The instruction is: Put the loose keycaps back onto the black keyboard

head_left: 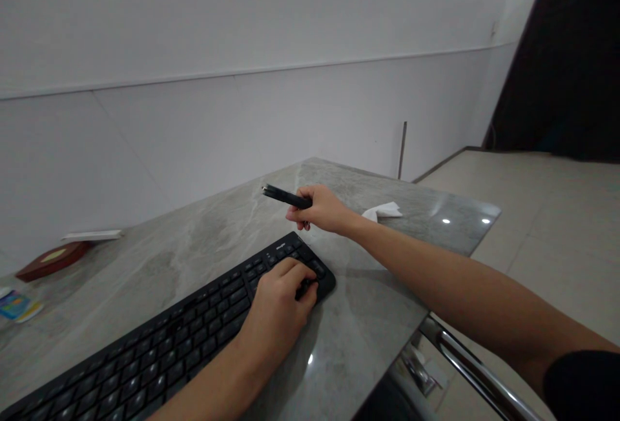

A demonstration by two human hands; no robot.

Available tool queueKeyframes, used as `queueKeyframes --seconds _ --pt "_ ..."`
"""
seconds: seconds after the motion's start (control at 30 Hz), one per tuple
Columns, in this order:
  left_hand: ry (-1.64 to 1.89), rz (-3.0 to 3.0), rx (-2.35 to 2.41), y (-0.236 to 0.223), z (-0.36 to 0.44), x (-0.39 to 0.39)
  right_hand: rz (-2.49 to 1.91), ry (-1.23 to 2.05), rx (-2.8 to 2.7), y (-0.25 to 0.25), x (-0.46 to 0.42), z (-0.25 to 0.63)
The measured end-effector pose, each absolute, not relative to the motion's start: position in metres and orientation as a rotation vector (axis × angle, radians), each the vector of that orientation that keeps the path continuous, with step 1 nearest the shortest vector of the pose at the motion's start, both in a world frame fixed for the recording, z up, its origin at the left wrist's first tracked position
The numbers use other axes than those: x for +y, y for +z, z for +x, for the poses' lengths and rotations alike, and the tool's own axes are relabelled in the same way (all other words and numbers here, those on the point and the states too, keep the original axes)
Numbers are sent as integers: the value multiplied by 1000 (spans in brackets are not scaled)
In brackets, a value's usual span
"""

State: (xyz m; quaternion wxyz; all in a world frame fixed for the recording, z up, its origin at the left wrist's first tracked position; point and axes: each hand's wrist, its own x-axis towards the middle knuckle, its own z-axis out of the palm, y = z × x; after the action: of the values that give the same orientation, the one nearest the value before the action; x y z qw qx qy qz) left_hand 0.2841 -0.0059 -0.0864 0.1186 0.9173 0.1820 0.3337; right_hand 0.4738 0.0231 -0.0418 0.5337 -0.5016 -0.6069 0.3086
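A black keyboard (159,350) lies slanted across the grey marble table (368,318). My left hand (278,308) rests on its right end, fingers curled over the keys near the corner. My right hand (322,209) is raised above the table just beyond the keyboard, closed around a slim black stick-like object (285,196) that points up and to the left. I cannot make out what the object is.
A crumpled white tissue (385,212) lies on the table behind my right hand. At the far left sit a reddish-brown plaque (53,261), a white strip (92,236) and a colourful packet (17,306). A chrome chair arm (465,363) is beside the table's right edge. White wall behind.
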Motion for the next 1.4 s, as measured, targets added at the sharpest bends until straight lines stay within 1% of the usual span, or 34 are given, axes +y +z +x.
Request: queueKeyframes --seconds 0.17,0.3,0.47,0.57,0.63,0.8,0.93,1.17,1.4 --pt "972 2729 536 -88 284 -5 -1237 705 -1473 -40 23 473" --pt "994 2734 532 -89 284 -3 -1323 711 -1549 -30 15 478" --pt "999 2730 496 -90 283 -1 -1504 869 -1884 -13 0 495" --pt "977 2780 467 -88 283 -2 -1703 923 -2167 -15 -1 495" --pt "958 2817 446 -86 284 -4 -1791 918 -2260 -21 2 491" --pt "939 2904 396 -83 284 -10 -1918 812 -2324 -30 6 481" --pt "929 2890 405 -85 284 -8 -1921 784 -2345 -28 4 480" --pt "978 2816 408 -88 283 -8 -1976 716 -2195 -22 5 488" --pt "937 2718 421 -83 284 -5 -1998 709 -2074 -19 3 491"
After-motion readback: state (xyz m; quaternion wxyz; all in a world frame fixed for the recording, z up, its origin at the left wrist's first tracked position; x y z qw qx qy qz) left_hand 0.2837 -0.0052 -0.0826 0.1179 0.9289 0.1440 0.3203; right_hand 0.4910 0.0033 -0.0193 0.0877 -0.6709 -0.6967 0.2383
